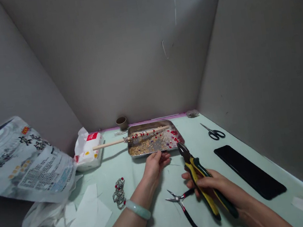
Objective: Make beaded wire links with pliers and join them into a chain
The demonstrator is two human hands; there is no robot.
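Note:
My right hand (pixel 216 185) is wrapped around the yellow-and-green handles of large combination pliers (pixel 194 169), whose dark jaws point up toward the tray. My left hand (pixel 154 165), with a pale green bangle above the wrist, is at the front rim of a metal tray (pixel 143 155). Its thumb and fingers are curled together; whatever they pinch is too small or hidden to make out. Gold, red and purple beads (pixel 142 146) lie scattered in the tray. A wooden stick (pixel 107 144) strung with red beads and wire rests across it. Smaller black-handled pliers (pixel 185 206) lie spread between my forearms.
Left of my arm sit a coiled wire-and-red-bead strand (pixel 119 193), white paper (pixel 84 220), a tissue pack (pixel 89 152) and a large printed bag (pixel 29 164). A small cup (pixel 121 123) stands behind. To the right lie scissors (pixel 213 133) and a long black object (pixel 250 171). Grey walls enclose the table.

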